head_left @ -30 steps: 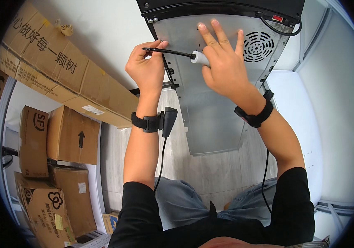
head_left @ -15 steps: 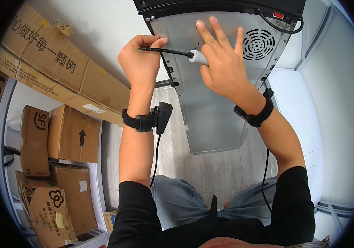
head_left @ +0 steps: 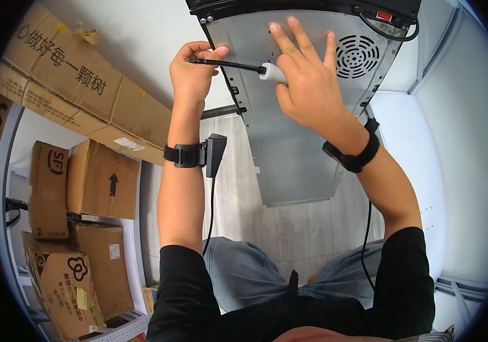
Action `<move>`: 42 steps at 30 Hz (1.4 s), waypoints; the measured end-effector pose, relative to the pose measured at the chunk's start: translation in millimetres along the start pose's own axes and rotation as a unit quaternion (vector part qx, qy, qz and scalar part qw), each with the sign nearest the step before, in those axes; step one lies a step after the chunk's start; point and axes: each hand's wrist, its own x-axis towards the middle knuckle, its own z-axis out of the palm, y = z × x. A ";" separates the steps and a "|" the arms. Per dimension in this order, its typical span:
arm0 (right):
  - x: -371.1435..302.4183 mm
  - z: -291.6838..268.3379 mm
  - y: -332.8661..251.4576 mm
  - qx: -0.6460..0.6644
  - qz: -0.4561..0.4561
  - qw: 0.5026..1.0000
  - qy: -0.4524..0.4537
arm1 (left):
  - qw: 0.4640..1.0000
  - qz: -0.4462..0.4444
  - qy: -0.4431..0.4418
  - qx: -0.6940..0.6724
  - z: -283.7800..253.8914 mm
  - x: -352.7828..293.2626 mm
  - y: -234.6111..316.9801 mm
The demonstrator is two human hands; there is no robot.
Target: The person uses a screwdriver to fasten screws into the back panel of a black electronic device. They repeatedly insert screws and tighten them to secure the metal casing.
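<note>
A screwdriver (head_left: pixel 238 66) with a white handle and a long black shaft lies in my right hand (head_left: pixel 312 85). Its handle sits under my bent thumb and palm, while three fingers stretch out over the grey metal panel (head_left: pixel 298 154) of a tall cabinet-like appliance. The shaft points left, and its tip crosses in front of my left hand (head_left: pixel 191 77). That hand is at the panel's left edge, thumb and curled fingers close together; what lies between them, if anything, is hidden.
The panel has a round vent grille (head_left: pixel 357 57), a red switch (head_left: pixel 384 16) and a black cable (head_left: pixel 389 40). At left, a long cardboard box (head_left: pixel 93 85) stands above a shelf of several cartons (head_left: pixel 104 179). A white surface (head_left: pixel 412 148) lies at right.
My left wrist has risen and the hand has turned slightly, with the thumb a little further left. The screwdriver's tip has shifted slightly up and left. My right hand is nearly unmoved.
</note>
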 end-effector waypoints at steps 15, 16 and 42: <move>-35.0 -105.4 17.2 0.196 0.291 0.896 -0.272 | 0.974 0.167 0.091 0.123 12.0 -23.9 5.6; -40.7 -115.7 22.6 0.193 0.336 0.874 -0.292 | 0.971 0.187 0.096 0.112 15.9 -28.4 4.9; -108.0 -180.5 28.7 0.179 0.585 0.783 0.109 | 0.804 -0.208 -0.456 -0.319 258.2 -65.8 30.0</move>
